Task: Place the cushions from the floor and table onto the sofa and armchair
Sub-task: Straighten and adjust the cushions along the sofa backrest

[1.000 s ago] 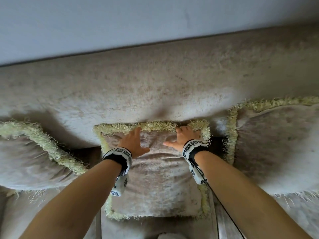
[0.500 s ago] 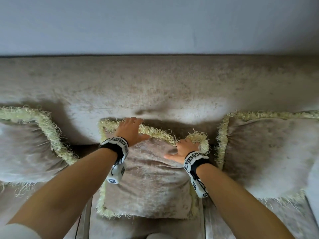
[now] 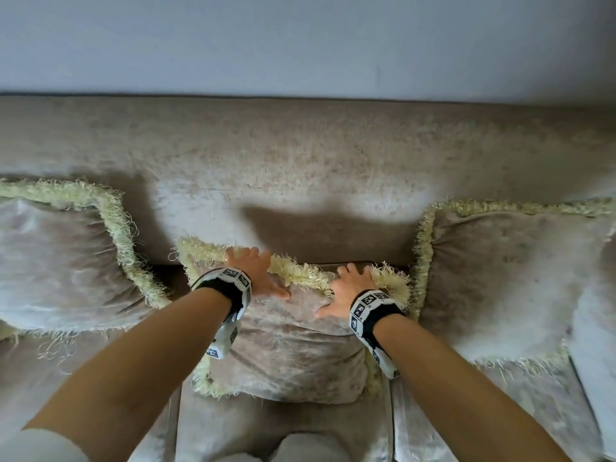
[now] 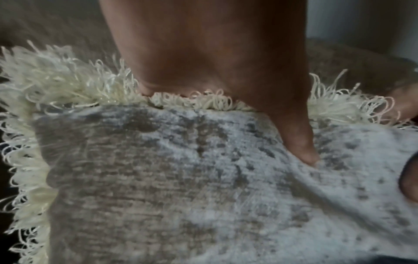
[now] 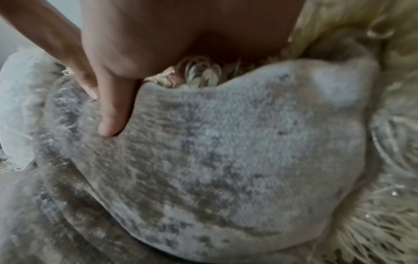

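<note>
A beige velvet cushion [image 3: 293, 355] with a pale yellow fringe stands on the sofa seat [image 3: 266, 425], leaning toward the backrest [image 3: 300, 161]. My left hand [image 3: 256, 271] grips its top edge near the left corner. My right hand [image 3: 350, 288] grips the same edge near the right corner. In the left wrist view the thumb [image 4: 298, 142] presses into the cushion's face [image 4: 158, 178] while the fingers go behind the fringe. The right wrist view shows that hand's thumb [image 5: 113, 116] on the front of the cushion [image 5: 226, 142], its fingers hidden behind.
Two matching fringed cushions lean on the backrest, one at the left [image 3: 60, 261] and one at the right [image 3: 500, 278], close on both sides of the middle one. A grey wall [image 3: 300, 45] rises behind the sofa. My knees [image 3: 300, 448] touch the seat front.
Both hands have gone from lying on the cushion's upper face to gripping its top edge. The left hand has shifted toward the left corner, and the edge now slopes down to the right.
</note>
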Motion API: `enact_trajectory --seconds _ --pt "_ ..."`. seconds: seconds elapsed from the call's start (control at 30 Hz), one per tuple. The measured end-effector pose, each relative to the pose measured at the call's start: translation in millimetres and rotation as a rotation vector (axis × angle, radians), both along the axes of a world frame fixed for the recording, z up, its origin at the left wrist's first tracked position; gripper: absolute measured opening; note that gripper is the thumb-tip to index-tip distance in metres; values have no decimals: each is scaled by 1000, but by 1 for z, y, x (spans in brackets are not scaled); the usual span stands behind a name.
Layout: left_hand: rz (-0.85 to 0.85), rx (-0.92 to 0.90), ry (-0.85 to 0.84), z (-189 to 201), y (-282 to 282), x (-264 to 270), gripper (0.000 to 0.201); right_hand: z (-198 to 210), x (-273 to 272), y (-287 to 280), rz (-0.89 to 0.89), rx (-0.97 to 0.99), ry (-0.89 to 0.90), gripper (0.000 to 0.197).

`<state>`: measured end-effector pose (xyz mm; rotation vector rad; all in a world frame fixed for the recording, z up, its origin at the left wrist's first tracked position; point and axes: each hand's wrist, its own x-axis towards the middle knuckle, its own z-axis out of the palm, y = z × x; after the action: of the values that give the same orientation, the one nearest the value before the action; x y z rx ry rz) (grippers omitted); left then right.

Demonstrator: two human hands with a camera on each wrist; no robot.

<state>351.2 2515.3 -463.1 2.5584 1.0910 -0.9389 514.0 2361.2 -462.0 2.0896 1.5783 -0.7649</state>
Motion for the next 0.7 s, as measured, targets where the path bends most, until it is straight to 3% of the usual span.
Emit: enact_trajectory --seconds 0.13,0.3,0.43,0.57,0.7 --pt "15 -5 6 11 -9 -26 111 6 -7 -11 -68 21 84 94" --pt "-27 84 -107 19 -17 -46 91 26 7 -13 -157 62 18 109" --pt "-71 106 -178 21 -33 -50 85 35 9 -20 -129 44 -55 92" --pt "-136 130 -109 39 -24 -47 92 43 6 -20 -132 53 -50 67" --pt "-142 135 -109 56 -8 -42 88 61 11 -5 -131 48 -55 65"
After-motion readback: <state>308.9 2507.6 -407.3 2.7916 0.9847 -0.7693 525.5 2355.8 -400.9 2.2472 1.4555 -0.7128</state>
